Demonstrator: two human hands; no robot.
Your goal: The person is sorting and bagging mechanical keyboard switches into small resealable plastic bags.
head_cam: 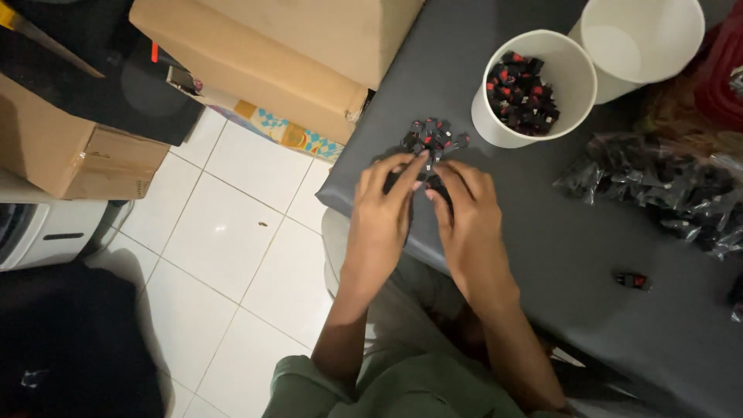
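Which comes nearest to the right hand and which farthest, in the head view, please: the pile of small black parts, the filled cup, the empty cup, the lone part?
From the right hand:
1. Pile of small black parts, just past the fingertips.
2. Filled cup, beyond and to the right.
3. Lone part, off to the right on the grey surface, roughly as far as the filled cup, too close to call.
4. Empty cup, top right.

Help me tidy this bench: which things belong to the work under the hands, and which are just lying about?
In use:
left hand
right hand
small pile of black-and-red parts
cup of the same parts

Lying about:
empty cup
clear bags of black parts
stray part
cardboard boxes
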